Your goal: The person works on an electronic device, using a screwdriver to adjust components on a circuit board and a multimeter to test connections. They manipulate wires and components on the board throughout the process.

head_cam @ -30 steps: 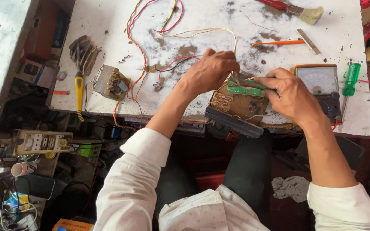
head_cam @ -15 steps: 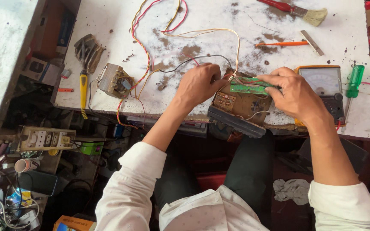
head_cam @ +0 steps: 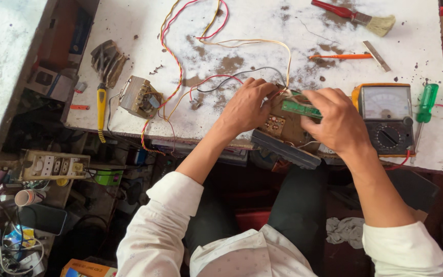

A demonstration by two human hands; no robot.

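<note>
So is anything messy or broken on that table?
Yes. The white table is blotched with brown worn patches, loose coloured wires sprawl across it, and the brown circuit board under both hands juts over the front edge.

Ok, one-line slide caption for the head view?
Both hands, left hand and right hand, grip a brown circuit board beside an analog multimeter.

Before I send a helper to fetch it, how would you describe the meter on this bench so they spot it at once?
On the stained white workbench, look at the near right edge, just right of the right hand. The meter is a flat box with an orange rim, a pale needle dial on top and a black round selector knob below. The green-handled screwdriver lies just to its right.
</note>
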